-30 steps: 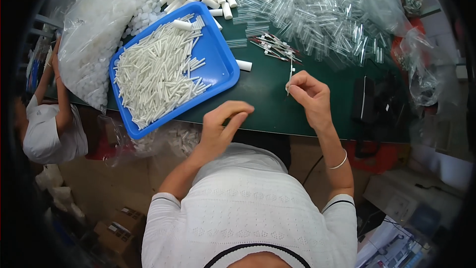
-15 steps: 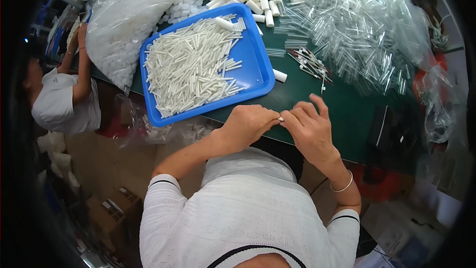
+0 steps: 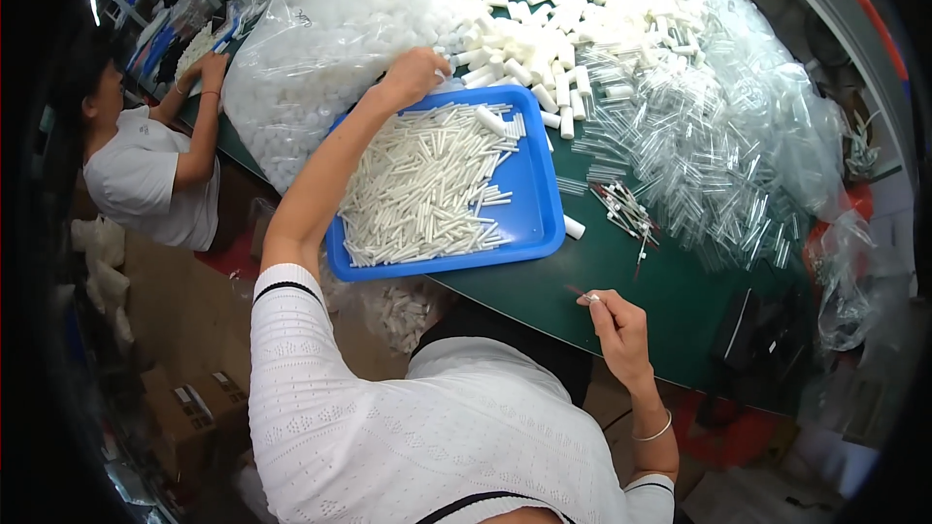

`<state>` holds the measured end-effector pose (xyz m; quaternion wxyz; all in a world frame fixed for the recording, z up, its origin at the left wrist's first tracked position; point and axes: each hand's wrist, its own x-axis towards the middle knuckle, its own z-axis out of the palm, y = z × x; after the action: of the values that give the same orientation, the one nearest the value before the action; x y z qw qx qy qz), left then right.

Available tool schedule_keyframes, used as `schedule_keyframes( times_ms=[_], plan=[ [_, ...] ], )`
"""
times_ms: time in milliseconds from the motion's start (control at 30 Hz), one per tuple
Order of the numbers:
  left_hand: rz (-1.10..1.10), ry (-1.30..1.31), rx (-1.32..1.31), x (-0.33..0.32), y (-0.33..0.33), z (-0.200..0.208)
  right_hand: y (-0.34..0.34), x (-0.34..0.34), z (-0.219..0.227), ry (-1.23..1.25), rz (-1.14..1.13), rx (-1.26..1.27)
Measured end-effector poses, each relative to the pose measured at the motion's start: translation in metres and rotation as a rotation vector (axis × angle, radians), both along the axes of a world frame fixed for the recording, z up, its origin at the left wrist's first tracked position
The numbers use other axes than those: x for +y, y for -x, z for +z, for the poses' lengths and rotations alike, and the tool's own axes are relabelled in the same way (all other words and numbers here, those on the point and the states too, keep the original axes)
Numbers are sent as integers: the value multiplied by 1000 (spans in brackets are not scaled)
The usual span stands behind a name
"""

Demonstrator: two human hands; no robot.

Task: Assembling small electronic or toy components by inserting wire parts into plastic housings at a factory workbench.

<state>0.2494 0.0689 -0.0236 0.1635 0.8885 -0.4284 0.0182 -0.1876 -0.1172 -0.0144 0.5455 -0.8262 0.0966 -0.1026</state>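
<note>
My left hand [image 3: 416,76] reaches over the tray's far left corner to the small white round pieces [image 3: 449,39] at the mouth of a clear bag. Its fingers are bent together; whatever is between them is too small to make out. Near the table's front edge, my right hand [image 3: 624,332] pinches a small white part with red wire [image 3: 590,298] between thumb and fingers. Under my left forearm stands a blue tray [image 3: 536,199] full of thin white rods [image 3: 417,184]. A thicker white cylinder [image 3: 490,120] lies on top of the rods.
White foam-like cylinders [image 3: 549,73] and clear tubes [image 3: 709,126] are heaped across the green table [image 3: 524,303]. Several wired parts [image 3: 626,212] lie right of the tray, near a loose white cylinder [image 3: 574,227]. A black box [image 3: 743,330] stands at right. A co-worker [image 3: 146,170] sits at left.
My hands have parted. The left one has gone from the right hand out to the white round pieces; the right one keeps the small wired part near the table edge. The view has shifted.
</note>
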Motion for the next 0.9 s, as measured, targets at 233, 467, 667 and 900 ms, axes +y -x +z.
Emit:
schedule_keyframes(
  times_ms=[233,467,667,900],
  plan=[
    [-47,21,21,7,-9,-1,-18,12,-3,-59,-9,-61],
    [-81,769,1076,-5,189,28,-45,22,20,-137,44,-124],
    [-81,923,1554,6,281,2,-60,39,9,-154,21,-191],
    [47,1014,1816,11,278,-9,-42,35,14,171,-66,-172]
  ],
)
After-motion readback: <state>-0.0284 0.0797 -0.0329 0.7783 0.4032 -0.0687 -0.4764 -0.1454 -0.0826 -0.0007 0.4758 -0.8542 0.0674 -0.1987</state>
